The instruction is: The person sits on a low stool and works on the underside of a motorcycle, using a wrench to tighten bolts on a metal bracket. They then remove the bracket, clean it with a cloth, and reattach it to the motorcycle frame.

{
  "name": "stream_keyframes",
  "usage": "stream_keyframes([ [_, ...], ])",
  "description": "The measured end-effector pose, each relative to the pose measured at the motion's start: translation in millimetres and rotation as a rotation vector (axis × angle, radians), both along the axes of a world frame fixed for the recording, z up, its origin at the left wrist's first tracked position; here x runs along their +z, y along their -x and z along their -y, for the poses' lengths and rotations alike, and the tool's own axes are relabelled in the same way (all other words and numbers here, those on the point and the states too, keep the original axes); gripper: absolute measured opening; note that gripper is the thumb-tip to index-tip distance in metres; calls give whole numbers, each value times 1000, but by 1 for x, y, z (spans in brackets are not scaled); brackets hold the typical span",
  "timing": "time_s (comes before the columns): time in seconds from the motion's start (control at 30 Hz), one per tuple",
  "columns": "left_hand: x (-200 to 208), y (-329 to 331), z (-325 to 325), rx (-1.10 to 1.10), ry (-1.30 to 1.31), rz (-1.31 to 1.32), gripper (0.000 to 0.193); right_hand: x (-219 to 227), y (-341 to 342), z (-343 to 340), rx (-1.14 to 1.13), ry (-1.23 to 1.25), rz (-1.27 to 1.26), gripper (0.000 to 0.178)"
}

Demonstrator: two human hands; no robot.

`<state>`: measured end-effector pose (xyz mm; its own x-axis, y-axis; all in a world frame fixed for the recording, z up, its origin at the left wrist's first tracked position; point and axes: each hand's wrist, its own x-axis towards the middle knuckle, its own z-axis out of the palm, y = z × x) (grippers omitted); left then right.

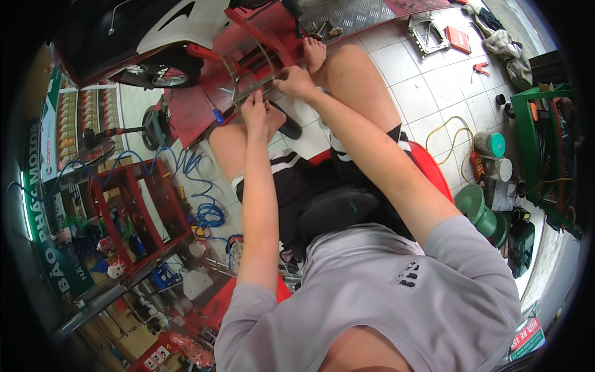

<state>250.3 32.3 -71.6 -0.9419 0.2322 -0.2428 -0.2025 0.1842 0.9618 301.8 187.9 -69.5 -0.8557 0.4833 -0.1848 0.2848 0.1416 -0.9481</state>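
Note:
My left hand (pixel 254 113) and my right hand (pixel 295 84) are close together beyond my knees, over the red lift platform (pixel 195 111). Both have their fingers closed at a narrow greyish strip (pixel 253 86), the right at its right end and the left just below it. What kind of part it is cannot be made out. Behind the hands rise red metal bars (pixel 254 32) beside a black and white motorcycle (pixel 180 28). A screwdriver with a blue handle (pixel 217 115) lies on the platform, left of my left hand.
A dark sandal (pixel 290 126) is below the hands. On the right are a metal frame (pixel 427 36), red-handled pliers (pixel 480 69), a yellow cord (pixel 447 131) and tubs (pixel 489 144). A coiled blue hose (pixel 209 214) and a red rack (pixel 139 214) stand left.

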Motion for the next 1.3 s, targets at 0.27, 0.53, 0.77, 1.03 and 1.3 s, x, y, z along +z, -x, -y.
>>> stream_keyframes([
  [0.27,-5,2,-4,25,-229,17,11,20,-9,-10,51,648,81,52],
  [0.53,-3,9,5,-81,39,30,13,43,-16,-15,39,884,85,74],
  [0.77,-7,3,6,-113,76,-50,22,31,-4,-17,-29,898,32,63],
  [1.03,-4,0,0,-59,-58,36,26,15,-3,-20,209,730,25,52],
  [1.3,1,-1,4,-144,167,-128,27,33,-9,-16,53,909,102,32],
])
